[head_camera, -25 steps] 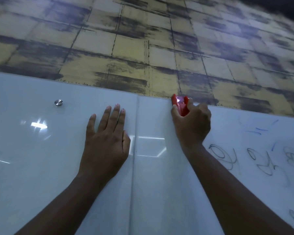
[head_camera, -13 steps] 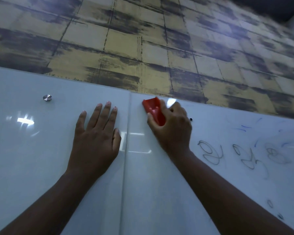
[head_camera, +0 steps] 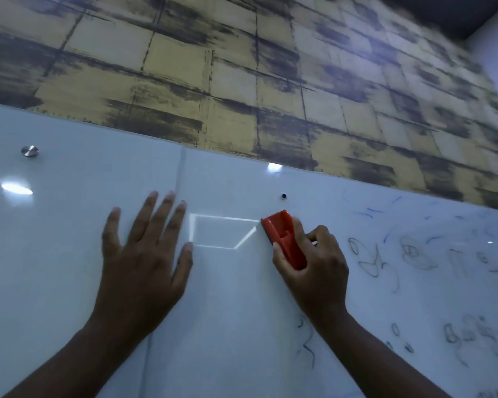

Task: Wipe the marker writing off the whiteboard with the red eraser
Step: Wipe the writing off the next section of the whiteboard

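I have the red eraser (head_camera: pixel 285 239) pinched in my right hand (head_camera: pixel 311 271), thumb along its near edge and fingers curled over the far side, its face pressed flat to the whiteboard (head_camera: pixel 227 326) just right of the seam between the two panels. I judge I'm mid-wipe: the board around the eraser looks bare, while the marker writing (head_camera: pixel 380 262) lies just beside my knuckles to the right and runs on toward the edge of view, with more scribbles (head_camera: pixel 306 340) below my wrist. The next move should carry the eraser rightward and down over those loops, keeping it flat and pressed so it doesn't skate across the glossy surface. My left hand (head_camera: pixel 144 262) is spread flat on the board, fingers straight, gripping nothing, only bracing me. Little blocks the sweep: a small dark spot (head_camera: pixel 284 195) sits above the eraser, a metal mounting stud (head_camera: pixel 30 151) is well apart to the left, and the patterned wall (head_camera: pixel 242 76) rises above the board.
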`<action>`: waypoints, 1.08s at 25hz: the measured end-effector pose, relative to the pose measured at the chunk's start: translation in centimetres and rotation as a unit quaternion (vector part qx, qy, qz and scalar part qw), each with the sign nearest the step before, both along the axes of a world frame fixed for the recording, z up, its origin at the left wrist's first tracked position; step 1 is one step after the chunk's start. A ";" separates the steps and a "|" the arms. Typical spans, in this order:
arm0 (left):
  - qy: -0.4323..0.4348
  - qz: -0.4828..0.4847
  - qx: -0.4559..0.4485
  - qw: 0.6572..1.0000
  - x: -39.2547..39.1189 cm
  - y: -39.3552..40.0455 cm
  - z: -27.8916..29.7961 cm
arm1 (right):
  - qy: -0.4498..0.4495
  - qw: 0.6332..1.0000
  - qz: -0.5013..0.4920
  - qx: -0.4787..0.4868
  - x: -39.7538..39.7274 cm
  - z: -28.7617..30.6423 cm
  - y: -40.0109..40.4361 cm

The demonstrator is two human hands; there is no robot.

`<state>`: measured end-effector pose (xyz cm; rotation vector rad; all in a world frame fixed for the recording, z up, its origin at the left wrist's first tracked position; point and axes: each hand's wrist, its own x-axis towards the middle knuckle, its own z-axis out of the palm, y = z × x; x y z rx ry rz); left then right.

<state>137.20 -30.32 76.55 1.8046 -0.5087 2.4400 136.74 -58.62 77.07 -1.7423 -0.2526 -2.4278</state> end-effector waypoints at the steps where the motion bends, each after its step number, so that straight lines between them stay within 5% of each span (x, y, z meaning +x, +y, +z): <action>1: -0.003 0.005 0.027 1.000 -0.4 -1.4 0.1 | -0.005 1.000 0.002 0.013 0.0 0.3 -1.2; 7: 0.021 0.016 0.004 1.000 1.3 -8.1 4.1 | -0.006 0.999 0.020 0.039 0.5 5.3 -4.5; 19: 0.055 0.045 -0.022 0.997 3.0 -9.3 3.9 | -0.004 0.984 -0.044 -0.172 0.3 14.7 -4.4; 27: 0.035 0.038 -0.031 0.998 3.2 -9.4 3.8 | -0.020 1.000 -0.004 -0.001 0.9 11.8 -12.1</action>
